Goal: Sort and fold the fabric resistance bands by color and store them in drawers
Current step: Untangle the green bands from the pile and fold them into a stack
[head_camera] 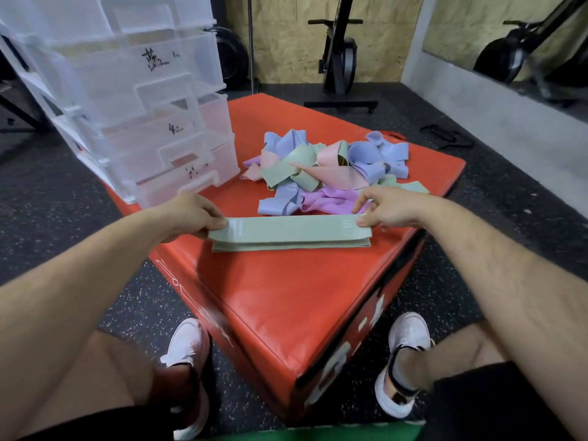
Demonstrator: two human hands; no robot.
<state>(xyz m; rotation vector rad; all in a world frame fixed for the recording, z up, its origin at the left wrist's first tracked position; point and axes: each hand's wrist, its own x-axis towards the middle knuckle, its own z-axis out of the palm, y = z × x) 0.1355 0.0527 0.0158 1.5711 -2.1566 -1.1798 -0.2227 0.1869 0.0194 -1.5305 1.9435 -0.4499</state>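
Left hand (197, 214) pinches the 9 o'clock end of the green band (286, 230), fingers curled over the edge. Right hand (386, 208) pinches the 3 o'clock end between thumb and fingertip, its other fingers lifted loose. The band lies flat and stretched lengthwise on the red padded box (286, 297), near the front edge. A second green layer shows under it, offset; I cannot tell if that is a fold of the same band or another one. Risks, as a judgement: the layers are already misaligned, so folding from here could give a crooked bundle. The fabric is elastic, so letting go of one end may make it spring or slide. The band sits close to the box edge, so a careless pull toward 6 o'clock could drop it to the floor. The unsorted pile (331, 167) of blue, pink, green and purple bands lies just beyond at 12 o'clock, with one purple band nearly touching, so a stray loop could get dragged in. Containers: a translucent drawer unit (143, 100) stands on the box at 10 o'clock, with handwritten labels (156, 58) too small to read. The bottom drawer (191, 183) looks slightly pulled out. A pinkish tint shows through the lower drawers, but I cannot tell if that is contents or the red box behind them.
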